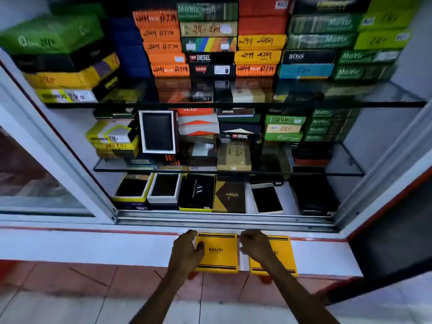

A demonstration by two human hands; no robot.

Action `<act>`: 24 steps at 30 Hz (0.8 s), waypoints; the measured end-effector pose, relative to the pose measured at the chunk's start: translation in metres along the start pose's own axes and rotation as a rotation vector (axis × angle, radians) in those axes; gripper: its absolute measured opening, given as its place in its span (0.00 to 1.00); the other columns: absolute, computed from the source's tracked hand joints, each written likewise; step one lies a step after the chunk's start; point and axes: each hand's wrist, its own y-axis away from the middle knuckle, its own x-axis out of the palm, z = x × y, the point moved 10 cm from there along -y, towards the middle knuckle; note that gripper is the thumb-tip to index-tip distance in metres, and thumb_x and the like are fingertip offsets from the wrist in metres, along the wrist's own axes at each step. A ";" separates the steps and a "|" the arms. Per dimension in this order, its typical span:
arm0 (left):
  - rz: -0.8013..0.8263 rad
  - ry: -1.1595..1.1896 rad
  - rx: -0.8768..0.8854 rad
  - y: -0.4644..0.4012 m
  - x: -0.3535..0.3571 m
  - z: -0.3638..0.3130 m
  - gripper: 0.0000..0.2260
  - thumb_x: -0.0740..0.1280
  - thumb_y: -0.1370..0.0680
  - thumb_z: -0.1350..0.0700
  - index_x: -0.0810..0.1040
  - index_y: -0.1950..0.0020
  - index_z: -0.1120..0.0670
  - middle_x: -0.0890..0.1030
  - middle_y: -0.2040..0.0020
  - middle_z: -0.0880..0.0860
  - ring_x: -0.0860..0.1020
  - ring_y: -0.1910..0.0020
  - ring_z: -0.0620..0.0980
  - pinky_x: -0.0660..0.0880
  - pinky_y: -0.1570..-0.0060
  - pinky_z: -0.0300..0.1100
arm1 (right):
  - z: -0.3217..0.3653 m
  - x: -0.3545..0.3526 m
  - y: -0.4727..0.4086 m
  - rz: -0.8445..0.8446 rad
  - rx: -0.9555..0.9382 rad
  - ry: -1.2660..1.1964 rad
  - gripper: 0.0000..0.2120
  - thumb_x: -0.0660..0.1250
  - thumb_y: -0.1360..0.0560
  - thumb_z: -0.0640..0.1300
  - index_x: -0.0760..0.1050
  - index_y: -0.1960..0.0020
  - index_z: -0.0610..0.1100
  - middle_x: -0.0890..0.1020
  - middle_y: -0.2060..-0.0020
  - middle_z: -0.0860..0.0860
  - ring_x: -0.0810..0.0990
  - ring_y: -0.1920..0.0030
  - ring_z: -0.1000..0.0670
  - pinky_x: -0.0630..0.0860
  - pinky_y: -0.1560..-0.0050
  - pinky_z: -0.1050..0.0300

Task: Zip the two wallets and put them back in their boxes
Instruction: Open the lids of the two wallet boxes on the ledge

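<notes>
Two yellow boxes with black stripes lie side by side, lids on, upon the white ledge (93,249) in front of the cabinet. The left box (218,253) reads "BALISI"; my left hand (185,251) rests against its left edge, thumb on the lid, fingers curled round the side. The right box (280,256) is partly covered by my right hand (256,247), which lies on its left part with the fingers bent. No wallet is visible; the boxes hide whatever is inside.
An open display cabinet rises behind the ledge, with glass shelves (233,104) packed with stacked wallet boxes. On the bottom level stand open boxes with dark wallets (132,188). A sliding-door track (224,219) runs along the ledge's far edge. Tiled floor (70,300) lies below.
</notes>
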 end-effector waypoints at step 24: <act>0.082 -0.081 -0.383 0.012 0.058 0.009 0.60 0.74 0.48 0.28 0.56 0.25 0.57 0.69 0.31 0.60 0.69 0.31 0.62 0.70 0.36 0.56 | -0.024 0.042 -0.004 0.297 0.450 -0.520 0.20 0.49 0.17 0.50 0.74 0.45 0.37 0.79 0.47 0.38 0.77 0.47 0.40 0.74 0.41 0.46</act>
